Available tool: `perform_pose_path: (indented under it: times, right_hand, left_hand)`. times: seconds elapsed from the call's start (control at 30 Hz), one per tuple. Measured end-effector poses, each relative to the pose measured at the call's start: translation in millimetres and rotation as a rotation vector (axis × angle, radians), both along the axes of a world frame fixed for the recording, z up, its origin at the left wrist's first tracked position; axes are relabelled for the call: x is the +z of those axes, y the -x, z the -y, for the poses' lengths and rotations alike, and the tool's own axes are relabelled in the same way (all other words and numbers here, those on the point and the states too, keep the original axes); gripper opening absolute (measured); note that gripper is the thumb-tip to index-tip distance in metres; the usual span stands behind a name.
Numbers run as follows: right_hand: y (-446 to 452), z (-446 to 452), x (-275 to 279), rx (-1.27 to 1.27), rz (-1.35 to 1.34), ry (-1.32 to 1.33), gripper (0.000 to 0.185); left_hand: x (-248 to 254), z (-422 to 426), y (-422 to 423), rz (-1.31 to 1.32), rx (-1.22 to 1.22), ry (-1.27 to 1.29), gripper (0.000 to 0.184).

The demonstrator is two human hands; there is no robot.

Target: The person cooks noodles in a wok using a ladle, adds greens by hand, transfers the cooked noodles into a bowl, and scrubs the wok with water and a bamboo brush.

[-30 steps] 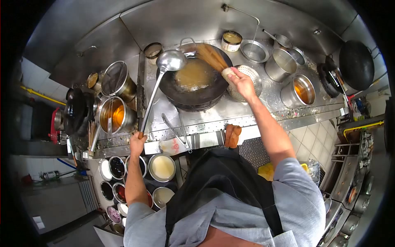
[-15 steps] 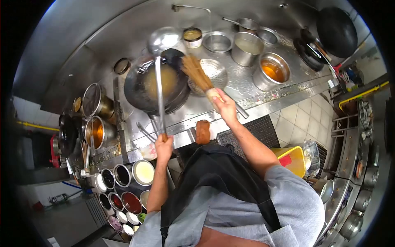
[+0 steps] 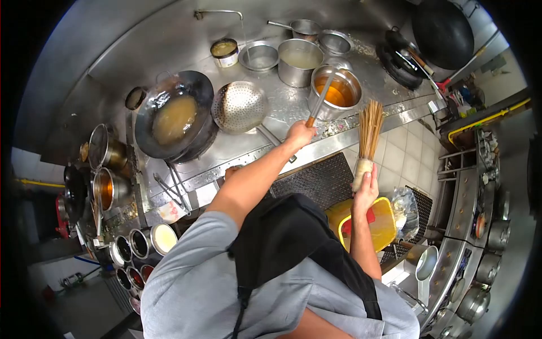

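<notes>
My left hand is stretched across to the right, closed around the wooden end of a ladle. The ladle's metal shaft passes over a steel pot of orange-brown liquid; its bowl is hard to make out near the pot's far rim. My right hand grips the bound base of a bamboo wok brush, bristles pointing up, beside the counter edge and above the floor. To the left, a dark wok sits on the burner with cloudy brownish liquid in it. A perforated strainer lies right of the wok.
Water runs from a tap into a steel bowl. A pot of cloudy liquid stands beside it. Tongs lie at the front left. Sauce containers stand lower left. A yellow bin is below my right hand.
My left hand has carried the ladle from over the wok rightward to the orange-brown pot. The brush in my right hand has moved right and down, away from the strainer. The view has turned right.
</notes>
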State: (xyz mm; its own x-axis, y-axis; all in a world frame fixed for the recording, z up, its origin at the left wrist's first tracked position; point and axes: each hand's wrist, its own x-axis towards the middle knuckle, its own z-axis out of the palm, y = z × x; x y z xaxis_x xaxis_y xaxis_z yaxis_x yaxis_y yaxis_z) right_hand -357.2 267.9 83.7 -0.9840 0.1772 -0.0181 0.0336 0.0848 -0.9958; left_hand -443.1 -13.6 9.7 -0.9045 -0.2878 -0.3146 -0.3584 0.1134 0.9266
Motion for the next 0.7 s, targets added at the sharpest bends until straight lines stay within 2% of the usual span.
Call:
perform_pose_path:
  times: [0.07,0.17,0.2,0.23,0.3,0.37,0.4,0.43,0.5,0.53,0.57,0.63,0.7]
  right_hand:
    - [-5.6,0.4,3.8,-0.001,0.007,-0.041,0.055]
    - [-16.4,22.0,8.5,0.036,0.009,-0.042,0.058]
    - [-19.1,32.5,12.4,0.056,0.045,-0.061,0.061]
    - [-20.0,46.4,8.9,0.065,-0.063,-0.117,0.061]
    - [-26.6,80.4,1.1,0.061,-0.285,-0.216,0.063]
    - [-45.4,126.5,9.5,0.215,-0.245,-0.079,0.062]
    - [-58.4,148.7,9.3,0.359,-0.296,-0.071,0.06]
    - [-69.4,167.0,9.5,0.5,-0.348,-0.062,0.057]
    - [-73.8,196.5,16.6,0.824,-0.527,-0.3,0.056]
    - [-70.5,215.1,14.5,0.889,-0.6,-0.369,0.058]
    - [-63.2,230.3,2.7,0.832,-0.677,-0.596,0.06]
    - [-20.0,247.8,-55.5,0.686,-0.533,-0.883,0.061]
    - [11.7,249.6,-106.4,0.588,-0.062,-1.186,0.067]
  left_hand:
    - [-26.1,-14.6,22.1,0.071,-0.026,0.126,0.03]
    - [-34.4,-20.6,14.2,-0.203,-0.085,0.435,0.028]
    - [2.0,-17.4,-11.5,-0.241,-0.054,0.541,0.034]
    - [54.4,-18.8,-44.0,-0.281,-0.03,0.649,0.041]
    - [84.9,-3.1,-89.3,-0.364,-0.241,0.305,0.066]
    - [111.7,4.2,-142.2,-0.273,-0.281,-0.156,0.085]
    - [109.4,11.1,-164.0,-0.507,-0.224,0.066,0.095]
    - [108.2,22.7,-176.3,-0.567,-0.028,0.155,0.095]
    - [116.1,84.7,-205.2,-0.264,0.084,-0.159,0.096]
    - [110.7,111.2,-221.8,-0.275,0.166,-0.165,0.092]
    - [104.7,137.0,-238.8,-0.285,0.248,-0.174,0.089]
    - [115.7,190.4,-279.7,-0.194,0.33,0.087,0.08]
    - [120.7,244.0,-311.8,-0.198,0.419,0.051,0.071]
